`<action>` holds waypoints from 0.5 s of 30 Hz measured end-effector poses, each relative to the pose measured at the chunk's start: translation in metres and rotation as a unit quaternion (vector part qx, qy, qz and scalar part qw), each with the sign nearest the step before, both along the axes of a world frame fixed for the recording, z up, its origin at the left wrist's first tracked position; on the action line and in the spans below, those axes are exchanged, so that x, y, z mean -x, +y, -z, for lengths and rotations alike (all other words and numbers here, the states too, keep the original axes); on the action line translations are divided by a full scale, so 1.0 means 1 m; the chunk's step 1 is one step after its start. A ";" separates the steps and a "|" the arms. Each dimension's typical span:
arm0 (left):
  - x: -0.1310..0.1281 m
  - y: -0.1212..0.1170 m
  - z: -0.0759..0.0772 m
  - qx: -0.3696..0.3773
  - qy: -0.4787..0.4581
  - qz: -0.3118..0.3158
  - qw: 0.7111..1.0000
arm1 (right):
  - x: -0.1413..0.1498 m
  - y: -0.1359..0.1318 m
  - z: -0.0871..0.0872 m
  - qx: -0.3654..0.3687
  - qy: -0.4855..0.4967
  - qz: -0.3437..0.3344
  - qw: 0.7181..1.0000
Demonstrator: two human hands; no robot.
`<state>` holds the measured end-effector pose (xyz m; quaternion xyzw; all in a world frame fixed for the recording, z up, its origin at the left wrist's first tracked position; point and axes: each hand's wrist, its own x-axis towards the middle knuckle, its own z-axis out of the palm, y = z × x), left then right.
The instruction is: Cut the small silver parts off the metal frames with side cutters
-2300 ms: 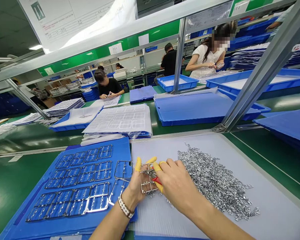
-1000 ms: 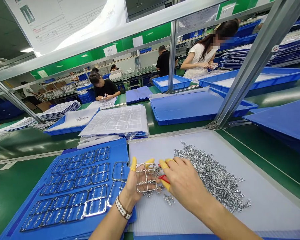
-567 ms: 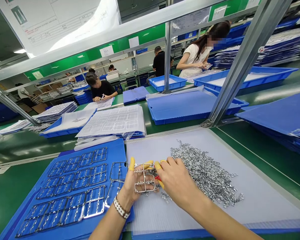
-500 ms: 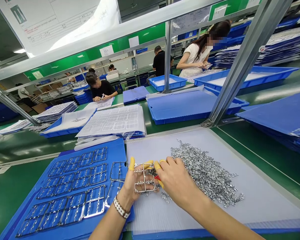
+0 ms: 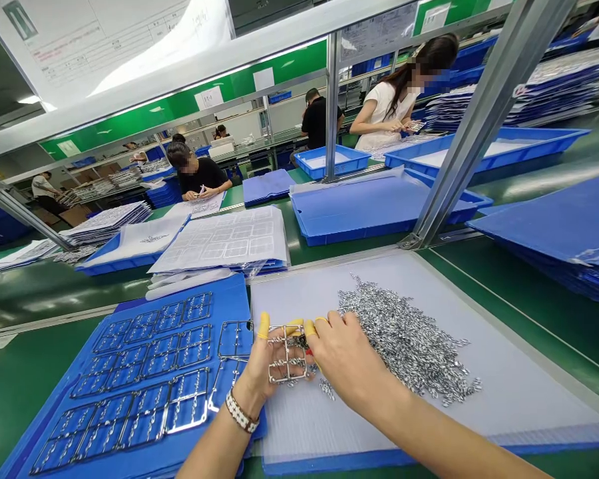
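My left hand (image 5: pixel 262 376), with yellow finger cots and a beaded bracelet, is closed on a small shiny metal frame of parts (image 5: pixel 287 354) held above the pale sheet (image 5: pixel 479 426). My right hand (image 5: pixel 347 362), also with yellow cots, grips a red-handled cutter (image 5: pixel 308 350) whose tip touches the frame. A few cut pieces (image 5: pixel 325 388) lie just under the hands. A heap of small silver parts (image 5: pixel 404 339) lies to the right of my right hand.
Blue board (image 5: pixel 104 442) at left carries several chrome frames (image 5: pixel 150 372). Beyond it lie bagged sheets (image 5: pixel 229 243), blue trays (image 5: pixel 379 213) and a slanted metal post (image 5: pixel 469 126). People work at benches behind.
The frame has been turned slightly in my left hand and the cutter has shifted along it. More loose pieces lie beneath the hands. The view has drifted a little.
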<state>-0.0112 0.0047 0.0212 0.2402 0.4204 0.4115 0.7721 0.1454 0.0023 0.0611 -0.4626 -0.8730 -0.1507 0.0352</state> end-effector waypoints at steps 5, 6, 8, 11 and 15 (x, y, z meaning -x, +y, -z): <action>0.002 0.001 -0.002 -0.010 -0.034 -0.008 0.999 | -0.004 -0.001 0.002 -0.020 0.016 -0.004 1.000; 0.003 0.001 -0.002 -0.009 -0.044 -0.014 0.999 | -0.006 -0.003 0.003 -0.030 0.023 -0.003 0.999; 0.005 0.003 -0.002 -0.001 -0.054 -0.029 0.998 | -0.009 -0.008 0.005 -0.046 0.041 -0.003 0.998; 0.007 0.005 0.000 0.014 -0.056 -0.051 0.997 | -0.010 -0.016 0.010 -0.048 0.058 -0.010 0.997; 0.008 0.006 0.004 0.022 -0.056 -0.052 0.997 | -0.006 -0.021 0.016 -0.029 0.046 -0.016 0.998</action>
